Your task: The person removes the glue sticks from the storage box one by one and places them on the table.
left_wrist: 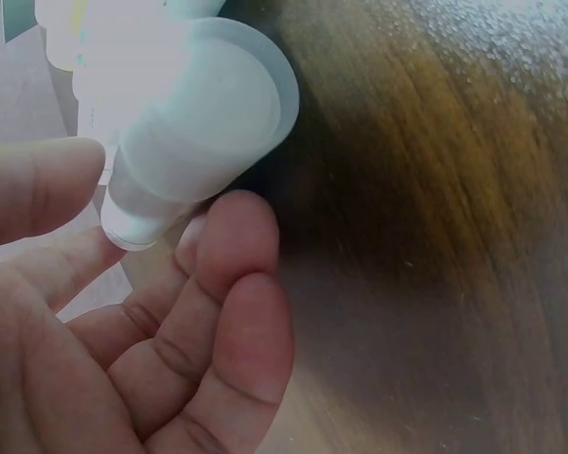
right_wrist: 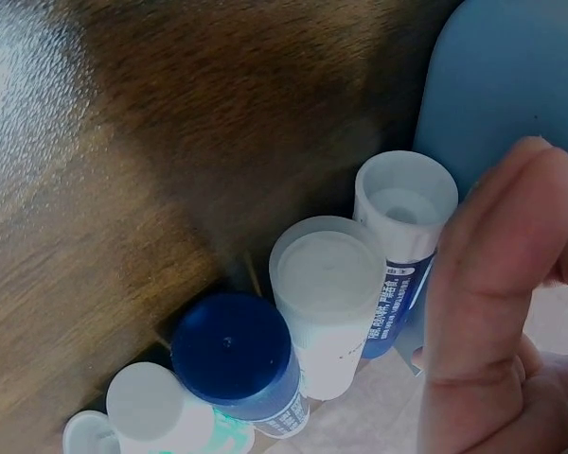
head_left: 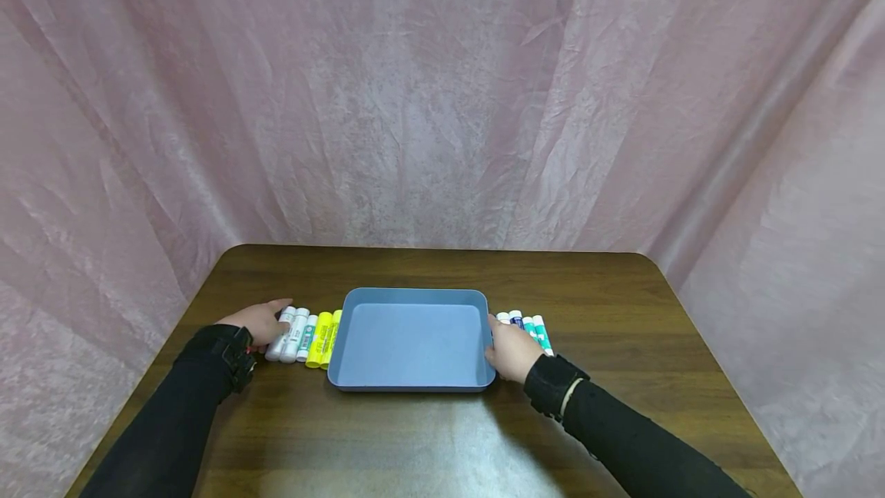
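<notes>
At the left of the table, my left hand (head_left: 254, 323) is beside the outermost white glue stick (left_wrist: 213, 113) of a row lying flat. Its thumb is near the stick's side and its index finger reaches the far end; the other fingers bend loosely. This row also has white-and-green (head_left: 307, 340) and yellow glue sticks (head_left: 319, 342). My right hand (head_left: 515, 350) is at the right edge of a blue tray (head_left: 413, 386). In the right wrist view, its thumb (right_wrist: 497, 251) extends beside a blue-and-white glue stick (right_wrist: 404, 213). Whether the thumb touches stick or tray is unclear.
More glue sticks lie to the right of the tray, one with a dark blue cap (right_wrist: 232, 345) and others with white and green labels (head_left: 542, 333). The brown wooden table (head_left: 387, 444) has rounded far corners. A pink curtain (head_left: 429, 98) hangs behind it.
</notes>
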Available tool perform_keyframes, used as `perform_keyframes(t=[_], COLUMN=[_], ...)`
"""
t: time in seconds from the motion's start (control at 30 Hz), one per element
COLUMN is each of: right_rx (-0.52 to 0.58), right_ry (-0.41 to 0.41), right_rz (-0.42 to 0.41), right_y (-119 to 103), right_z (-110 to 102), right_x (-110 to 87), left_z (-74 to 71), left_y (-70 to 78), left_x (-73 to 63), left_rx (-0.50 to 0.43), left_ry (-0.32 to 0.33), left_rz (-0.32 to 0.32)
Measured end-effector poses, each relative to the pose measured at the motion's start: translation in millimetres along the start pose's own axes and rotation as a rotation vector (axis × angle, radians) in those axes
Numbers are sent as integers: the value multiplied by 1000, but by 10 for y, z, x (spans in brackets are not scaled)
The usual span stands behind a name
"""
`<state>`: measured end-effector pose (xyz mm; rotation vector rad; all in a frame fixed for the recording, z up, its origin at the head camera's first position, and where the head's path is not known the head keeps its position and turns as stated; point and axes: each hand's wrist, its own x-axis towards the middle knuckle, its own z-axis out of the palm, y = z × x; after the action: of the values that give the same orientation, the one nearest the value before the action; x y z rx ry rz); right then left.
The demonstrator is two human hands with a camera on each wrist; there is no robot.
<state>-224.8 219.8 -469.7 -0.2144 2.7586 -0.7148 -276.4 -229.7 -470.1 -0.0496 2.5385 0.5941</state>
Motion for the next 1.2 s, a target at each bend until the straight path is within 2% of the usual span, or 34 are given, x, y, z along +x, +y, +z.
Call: perform_keyframes(t=[0.27,0.43,0.53,0.7,0.9,1.07,1.2], right_rx=[2,-8,-12,-24,-75,-116,-141], right_ry=[5,10,18,35,77,107,179], right_rz=[-11,-12,-17,-34,-59,-68,-73], right_y=[-3,1,3,5,7,14,-3], right_z=[-6,6,10,10,-14,-79,-156], right_x=[6,19,22,28,47,54,47], left_z=[-29,-62,-86,-131,-185,-199,-181], left_y=[-22,-8,-1,35,152,315,461], left_x=[10,-37,-61,-85,-121,-149,-133], left_rx=[-6,10,57,117,132,99,84], left_ry=[-2,16,50,124,219,266,322], left_rz=[1,13,47,60,87,119,160])
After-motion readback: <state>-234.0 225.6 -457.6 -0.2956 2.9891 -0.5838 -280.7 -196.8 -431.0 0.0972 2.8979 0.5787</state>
